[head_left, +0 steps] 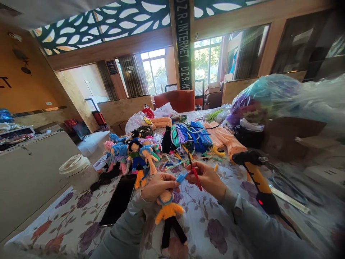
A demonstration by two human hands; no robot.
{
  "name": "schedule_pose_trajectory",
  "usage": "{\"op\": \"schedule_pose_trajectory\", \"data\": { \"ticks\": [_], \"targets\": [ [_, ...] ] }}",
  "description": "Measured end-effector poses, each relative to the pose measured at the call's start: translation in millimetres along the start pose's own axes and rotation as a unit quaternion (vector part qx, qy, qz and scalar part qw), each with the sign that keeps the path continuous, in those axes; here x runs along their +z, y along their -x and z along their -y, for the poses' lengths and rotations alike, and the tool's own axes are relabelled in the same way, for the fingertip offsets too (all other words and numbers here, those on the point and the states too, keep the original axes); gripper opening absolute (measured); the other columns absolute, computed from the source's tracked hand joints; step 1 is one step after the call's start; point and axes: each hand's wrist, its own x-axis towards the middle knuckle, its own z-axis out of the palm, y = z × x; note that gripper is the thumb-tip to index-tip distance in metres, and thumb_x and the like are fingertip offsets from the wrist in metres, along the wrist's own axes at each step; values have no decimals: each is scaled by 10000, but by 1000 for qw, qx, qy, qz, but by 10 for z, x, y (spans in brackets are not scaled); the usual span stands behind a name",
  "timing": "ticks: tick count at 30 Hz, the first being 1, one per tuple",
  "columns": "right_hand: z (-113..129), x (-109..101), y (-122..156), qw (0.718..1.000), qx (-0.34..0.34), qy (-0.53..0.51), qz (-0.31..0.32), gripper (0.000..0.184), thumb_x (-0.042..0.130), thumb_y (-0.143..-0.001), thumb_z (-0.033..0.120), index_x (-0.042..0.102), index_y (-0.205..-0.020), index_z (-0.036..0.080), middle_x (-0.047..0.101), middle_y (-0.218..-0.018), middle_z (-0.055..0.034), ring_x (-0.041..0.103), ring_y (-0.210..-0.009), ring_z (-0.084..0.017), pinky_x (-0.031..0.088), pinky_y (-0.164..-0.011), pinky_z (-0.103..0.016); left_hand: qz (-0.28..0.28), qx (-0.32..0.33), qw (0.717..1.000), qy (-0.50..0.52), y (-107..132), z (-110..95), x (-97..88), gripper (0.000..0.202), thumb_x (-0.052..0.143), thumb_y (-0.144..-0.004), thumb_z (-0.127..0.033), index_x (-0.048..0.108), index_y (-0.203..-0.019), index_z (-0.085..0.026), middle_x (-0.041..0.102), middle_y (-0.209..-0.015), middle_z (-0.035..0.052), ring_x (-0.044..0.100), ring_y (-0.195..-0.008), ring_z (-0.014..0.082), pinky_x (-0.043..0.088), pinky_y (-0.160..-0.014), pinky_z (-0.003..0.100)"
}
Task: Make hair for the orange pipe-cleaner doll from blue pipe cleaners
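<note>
While the left hand (161, 184) is clamping blue pieces (182, 177) between its fingertips, the right hand (208, 177) is finger-gripping red scissors (196, 177). Firm pinching is likely preventing slippage.

An apparent internet café hosts craftwork: an "INTERNET"-lettered pillar (183, 43) stands beyond the floral tablecloth (107, 237), bearing pipe-cleaner bundles (201, 135) and dolls (169, 211).

The left hand (157, 185) covers the near end of the blue strip (182, 177) and overlaps the head of the yellow-topped doll (169, 211). The right hand (209, 178) partly hides the red-handled tool (196, 175) — its fingers wrap the grip. Both grey sleeves (121, 223) leave the bottom edge. The plastic bag (277, 91) is blurred — contents unclear. The wall sign's (111, 67) print is unreadably small.
</note>
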Motion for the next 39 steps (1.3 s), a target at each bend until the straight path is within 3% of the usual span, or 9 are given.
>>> {"op": "schedule_pose_trajectory", "data": {
  "ticks": [10,15,21,26,39],
  "targets": [
    [28,1,14,1000,6,13,0,415,801,-548,342,574,-858,183,588,-611,59,561,-531,-107,444,-532,-256,-8,13,1000,-6,10,-15,3,174,766,-647,-309,717,-647,-142,687,-617,19,543,-519,106,388,-498,222],
    [85,-8,33,999,28,37,17,437,743,-633,521,558,-837,181,621,-635,25,484,-478,-79,357,-457,-227,-45,38,998,29,-24,15,-10,206,764,-636,-316,678,-583,-136,645,-559,3,442,-468,72,307,-446,215],
    [221,-62,102,990,86,85,73,488,603,-725,659,530,-781,180,606,-636,19,399,-425,-50,237,-375,-201,-98,71,989,85,-68,28,-60,244,773,-585,-358,643,-590,-153,607,-531,-10,451,-484,78,337,-492,216],
    [270,-88,135,972,123,145,136,492,672,-682,633,535,-728,162,615,-594,1,407,-408,-48,244,-371,-195,-97,70,990,76,-59,27,-56,233,777,-600,-333,646,-585,-140,612,-542,7,447,-490,83,326,-496,227],
    [272,-86,124,960,131,195,149,478,674,-699,605,530,-771,155,572,-580,17,375,-434,-45,248,-406,-187,-76,65,995,25,-12,-34,-20,242,762,-629,-328,646,-543,-133,611,-535,21,417,-495,92,295,-483,249]
  ]
}}
